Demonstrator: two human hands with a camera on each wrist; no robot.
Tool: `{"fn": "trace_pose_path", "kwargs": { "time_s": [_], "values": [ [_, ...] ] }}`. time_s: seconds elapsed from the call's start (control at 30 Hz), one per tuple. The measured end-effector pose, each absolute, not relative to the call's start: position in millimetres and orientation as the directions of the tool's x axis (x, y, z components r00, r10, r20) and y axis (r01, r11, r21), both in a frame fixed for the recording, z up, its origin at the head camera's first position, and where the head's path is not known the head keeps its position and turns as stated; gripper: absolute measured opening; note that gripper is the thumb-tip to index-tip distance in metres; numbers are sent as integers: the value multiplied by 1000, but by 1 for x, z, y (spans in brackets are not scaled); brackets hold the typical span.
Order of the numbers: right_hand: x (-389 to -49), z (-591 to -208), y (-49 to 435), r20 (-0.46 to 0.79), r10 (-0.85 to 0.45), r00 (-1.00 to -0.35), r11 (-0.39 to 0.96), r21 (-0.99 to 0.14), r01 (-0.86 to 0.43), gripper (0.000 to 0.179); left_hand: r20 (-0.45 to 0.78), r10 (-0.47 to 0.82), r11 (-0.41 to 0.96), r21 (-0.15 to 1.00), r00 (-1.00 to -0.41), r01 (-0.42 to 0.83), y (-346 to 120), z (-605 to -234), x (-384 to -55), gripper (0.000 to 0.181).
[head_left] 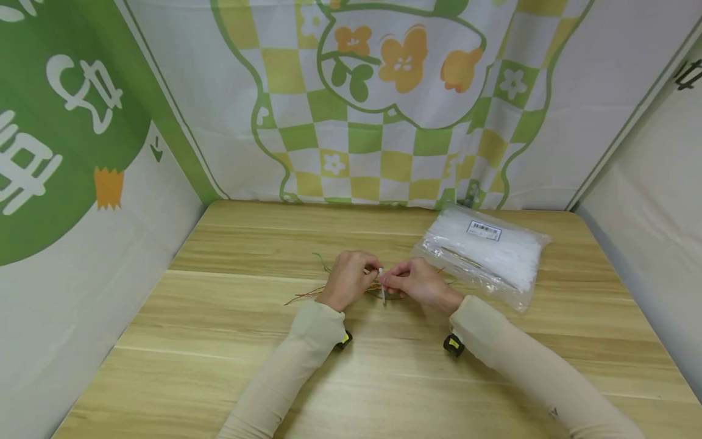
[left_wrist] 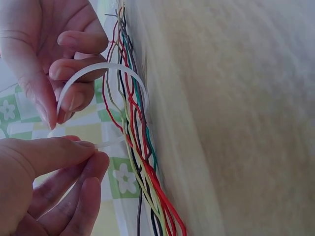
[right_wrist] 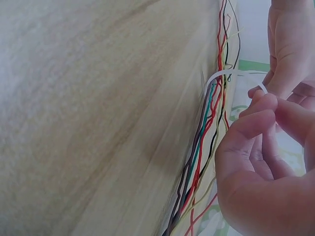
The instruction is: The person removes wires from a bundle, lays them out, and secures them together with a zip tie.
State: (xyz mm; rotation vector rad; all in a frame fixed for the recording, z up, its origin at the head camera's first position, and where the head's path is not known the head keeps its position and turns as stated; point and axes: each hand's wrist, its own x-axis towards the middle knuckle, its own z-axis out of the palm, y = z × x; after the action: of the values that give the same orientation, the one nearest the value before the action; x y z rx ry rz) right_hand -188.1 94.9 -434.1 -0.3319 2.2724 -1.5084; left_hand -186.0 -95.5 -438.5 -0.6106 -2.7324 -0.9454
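Observation:
A white cable tie (left_wrist: 106, 65) is bent in a loop around a bundle of thin wires (left_wrist: 140, 162), coloured red, black, green, yellow and brown. My left hand (head_left: 348, 279) pinches one end of the tie between thumb and forefinger. The other end is pinched by my right hand (head_left: 419, 283), just across from it. Both fingertips are close together beside the bundle, and the loop still stands wide around the wires. In the head view the hands cover the middle of the bundle, with loose wire ends (head_left: 304, 295) showing to the left.
A clear plastic bag (head_left: 482, 247) full of white cable ties, with a barcode label, lies at the back right of the wooden table (head_left: 247, 341). Patterned green and yellow curtains (head_left: 378, 140) hang behind the table, with printed cloth at both sides.

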Motion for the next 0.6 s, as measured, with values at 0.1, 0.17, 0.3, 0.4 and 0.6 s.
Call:
{"fn": "trace_pose_path", "kwargs": {
  "time_s": [0.1,0.17,0.3,0.4,0.6],
  "values": [
    [-188,-435,95,-201,-394,-897,402,-915,28,18,312,325,726,523,-893,447,-94,-438,-186,9],
    [-189,-435,95,-205,-391,-897,407,-913,31,18,315,328,732,511,-890,451,-94,-437,-185,10],
    [-189,-435,96,-202,-391,-898,405,-914,29,19,311,332,730,513,-891,451,-94,-437,-185,10],
    [-190,-436,96,-200,-395,-897,398,-917,29,21,308,336,717,529,-890,453,-93,-438,-184,8],
    [-192,-439,97,-211,-393,-895,386,-921,47,24,295,336,706,550,-894,447,-93,-439,-183,8]
  ]
}}
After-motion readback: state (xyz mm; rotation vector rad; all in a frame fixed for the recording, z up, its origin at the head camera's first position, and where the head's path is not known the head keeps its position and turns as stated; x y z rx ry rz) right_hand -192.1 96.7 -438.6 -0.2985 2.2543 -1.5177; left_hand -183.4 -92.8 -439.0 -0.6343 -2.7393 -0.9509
